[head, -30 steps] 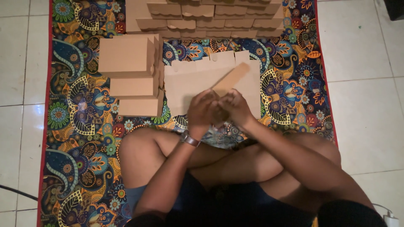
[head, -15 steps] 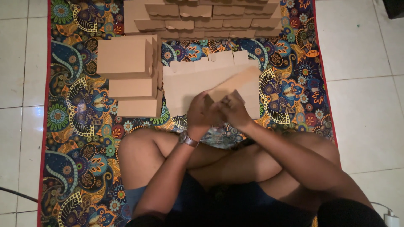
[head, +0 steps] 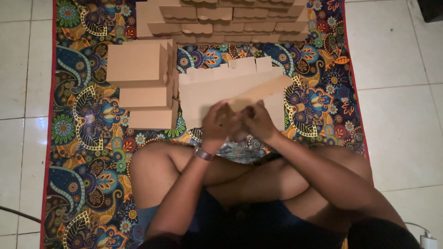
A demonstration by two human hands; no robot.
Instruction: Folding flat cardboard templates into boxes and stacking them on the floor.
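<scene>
Head camera looks straight down at my crossed legs on a patterned floor mat [head: 87, 138], with white floor tiles [head: 401, 115] to either side. Both hands meet just in front of my knees, and between them I have a flat cardboard box blank [head: 265, 90] lifted at a slant, its far end pointing up and to the right. My left hand [head: 217, 124], with a wristwatch [head: 203, 153] below it, closes over the near end of the blank; my right hand [head: 258, 122] pinches the same end from the other side, fingers curled tight on the cardboard. The two hands touch or nearly touch, and I cannot tell exactly where each fingertip sits.

Under the lifted piece lies a pile of flat blanks [head: 217, 87], notched tabs along its far edge. To the left stands a stack of folded boxes [head: 138, 64], stepped toward me. Along the top edge runs a row of more cardboard pieces [head: 221, 20].

I judge this to be the start of folding a fresh blank: it is off the pile but not yet creased into shape. The next move calls for a firm hold on the near end while the panels bend along their score lines, keeping the tabs from tearing.
</scene>
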